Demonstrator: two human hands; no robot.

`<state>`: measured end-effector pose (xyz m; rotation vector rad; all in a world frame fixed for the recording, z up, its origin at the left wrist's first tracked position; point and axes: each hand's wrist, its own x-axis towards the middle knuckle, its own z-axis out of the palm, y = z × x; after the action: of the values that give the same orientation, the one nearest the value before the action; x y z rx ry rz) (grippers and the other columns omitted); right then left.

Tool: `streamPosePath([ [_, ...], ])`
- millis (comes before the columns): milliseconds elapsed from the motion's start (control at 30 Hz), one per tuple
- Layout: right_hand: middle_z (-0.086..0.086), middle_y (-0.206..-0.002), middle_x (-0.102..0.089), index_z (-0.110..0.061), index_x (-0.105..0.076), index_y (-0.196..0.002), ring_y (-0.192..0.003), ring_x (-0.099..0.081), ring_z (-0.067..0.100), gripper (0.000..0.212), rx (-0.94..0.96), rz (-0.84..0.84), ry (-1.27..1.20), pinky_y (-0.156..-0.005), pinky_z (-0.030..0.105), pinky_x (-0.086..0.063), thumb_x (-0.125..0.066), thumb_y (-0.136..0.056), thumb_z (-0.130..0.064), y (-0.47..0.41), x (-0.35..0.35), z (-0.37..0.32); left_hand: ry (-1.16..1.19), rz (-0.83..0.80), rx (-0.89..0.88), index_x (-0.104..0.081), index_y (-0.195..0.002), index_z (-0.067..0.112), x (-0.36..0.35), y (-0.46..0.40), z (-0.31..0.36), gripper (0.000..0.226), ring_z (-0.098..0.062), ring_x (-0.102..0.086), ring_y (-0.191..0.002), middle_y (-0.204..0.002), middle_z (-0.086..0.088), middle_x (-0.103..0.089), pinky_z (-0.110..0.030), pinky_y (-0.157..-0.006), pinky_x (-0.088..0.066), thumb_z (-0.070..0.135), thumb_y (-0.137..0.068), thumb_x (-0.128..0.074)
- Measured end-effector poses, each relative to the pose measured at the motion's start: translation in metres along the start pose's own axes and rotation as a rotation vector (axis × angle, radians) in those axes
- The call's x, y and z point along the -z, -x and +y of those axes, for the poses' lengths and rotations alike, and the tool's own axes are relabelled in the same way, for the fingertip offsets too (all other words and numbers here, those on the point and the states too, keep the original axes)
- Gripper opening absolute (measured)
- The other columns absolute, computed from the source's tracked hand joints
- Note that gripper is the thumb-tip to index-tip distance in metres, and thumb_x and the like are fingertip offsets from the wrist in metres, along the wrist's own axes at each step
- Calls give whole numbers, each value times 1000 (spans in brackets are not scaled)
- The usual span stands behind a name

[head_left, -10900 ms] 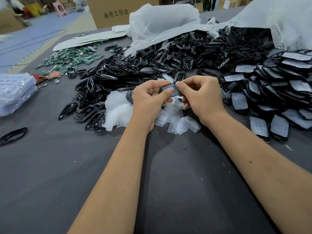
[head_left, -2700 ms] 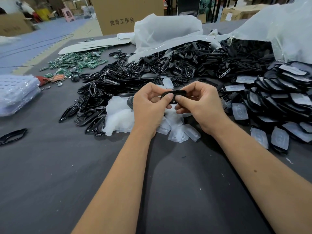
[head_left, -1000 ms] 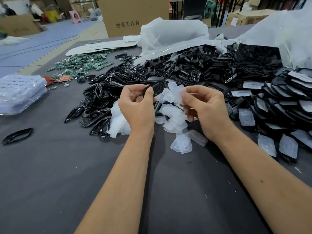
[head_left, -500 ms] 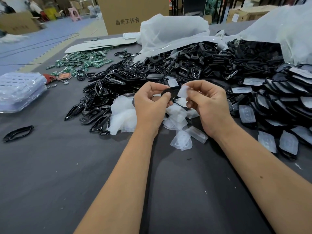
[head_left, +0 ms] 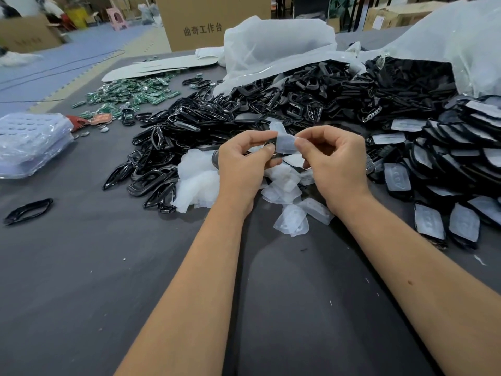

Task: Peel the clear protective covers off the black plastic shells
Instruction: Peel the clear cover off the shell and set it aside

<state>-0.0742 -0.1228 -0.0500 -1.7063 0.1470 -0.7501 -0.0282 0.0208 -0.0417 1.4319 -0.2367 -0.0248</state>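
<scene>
My left hand grips a black plastic shell above the table, mostly hidden by the fingers. My right hand pinches a clear protective cover between thumb and forefinger, right beside the left hand's fingertips. Whether the cover still sticks to the shell I cannot tell. Under the hands lies a heap of peeled clear covers. A stack of covered black shells fills the right side. A big pile of bare black shells spreads at the left and back.
The table has a dark grey cloth. Green circuit boards lie at the back left. A clear blister tray stack sits at the left edge, a lone black frame near it. White plastic bags and a cardboard box stand behind.
A second ago my hands were apart, the left holding the shell and the right a cover. They have come together, and the cover now stands between both hands' fingertips.
</scene>
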Motion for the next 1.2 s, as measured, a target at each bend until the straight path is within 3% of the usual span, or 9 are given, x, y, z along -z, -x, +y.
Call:
streamPosePath([
  [200,0,-72,-69,-4,-78,-98,-59,-55,12,6,-39,-107,-162,-55,25,-50,-74,-95,-7,1,0,-2,61,3,46,-79,-101,6,1,-1,1,30,-16,-72,-69,-90,-9,-77,-22,-66,-57,-10,-94,-53],
  [300,-4,-72,-72,-6,-79,-95,-59,-58,9,4,-15,-94,-104,-58,23,-49,-76,-94,-8,1,0,-2,71,4,58,-79,-100,6,0,1,3,32,-19,-71,-71,-91,-12,-76,-20,-62,-55,-7,-94,-51],
  [467,2,-73,-75,-12,-73,-85,-64,-71,17,15,-1,26,70,-65,34,-58,-86,-85,-20,1,0,2,77,-11,70,-80,-97,7,-1,3,5,31,-19,-70,-72,-100,-21,-74,-18,-56,-53,-3,-96,-50],
  [667,1,-69,-75,-17,-71,-76,-53,-62,11,18,-27,32,66,-59,29,-49,-87,-83,-25,-1,0,3,17,-42,39,-79,-99,10,0,2,2,22,-15,-70,-67,-87,-10,-76,-21,-56,-53,-4,-92,-63],
  [1000,0,-65,-73,-20,-70,-75,-49,-63,14,19,-21,70,103,-55,28,-49,-86,-84,-27,0,0,3,-23,-47,11,-78,-93,15,-1,4,2,23,-14,-72,-66,-90,-7,-79,-16,-53,-51,-6,-88,-71],
  [1200,-1,-68,-74,-19,-72,-75,-62,-70,18,17,-8,91,157,-62,33,-59,-86,-83,-26,0,0,1,-25,-66,7,-77,-96,12,0,4,2,23,-14,-72,-67,-93,-14,-77,-16,-57,-52,-9,-89,-69],
])
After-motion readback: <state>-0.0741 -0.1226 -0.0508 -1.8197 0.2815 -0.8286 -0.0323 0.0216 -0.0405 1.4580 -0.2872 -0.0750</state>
